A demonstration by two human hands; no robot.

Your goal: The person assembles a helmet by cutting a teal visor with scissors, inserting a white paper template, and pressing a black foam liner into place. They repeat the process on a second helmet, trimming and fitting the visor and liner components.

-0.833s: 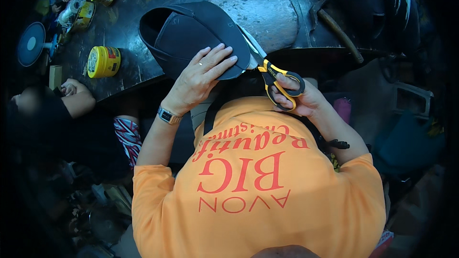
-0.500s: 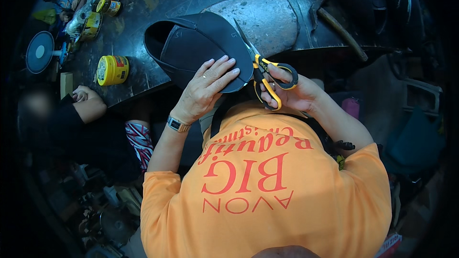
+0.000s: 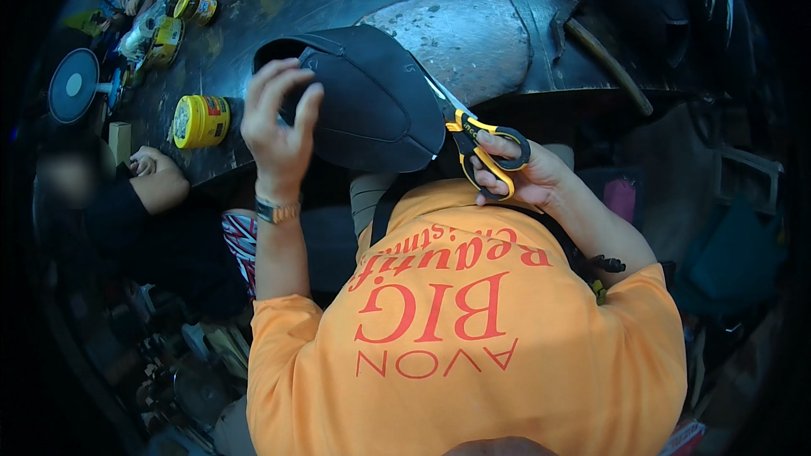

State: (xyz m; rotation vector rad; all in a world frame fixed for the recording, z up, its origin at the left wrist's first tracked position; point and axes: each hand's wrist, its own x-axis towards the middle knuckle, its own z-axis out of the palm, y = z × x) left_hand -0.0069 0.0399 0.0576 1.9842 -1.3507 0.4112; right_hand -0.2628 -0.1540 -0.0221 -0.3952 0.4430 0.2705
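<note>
Scissors (image 3: 473, 139) haven't really moved: one pair, yellow and black handles, with the right hand (image 3: 522, 177) closed through the loops and the blades laid along the right edge of the black piece (image 3: 372, 101).

What did change is the left hand (image 3: 279, 131). A moment ago it was lying flat, fingers spread over the near edge of that piece close to the scissors. Now it has slid over to the far left edge and is pinching it there, thumb on one side and fingers curled over the top. So the grip got reset, and my read is that the piece is being turned or re-tensioned so the cut line feeds into the blades, not that cutting has finished.

The piece itself is one dark, curved, cap-like bit of material, sitting on the near edge of the dark bench (image 3: 473, 25), partly over the person's lap.

Counting the rest:
- one yellow tin (image 3: 199, 121) lying on its side, left of the piece
- one round blue disc thing (image 3: 73, 84) further left
- a cluster of small pots and tubes at top left, too jumbled to count
- one other person's hand (image 3: 145, 162) at the left bench edge
- one wristband on the left wrist
</note>
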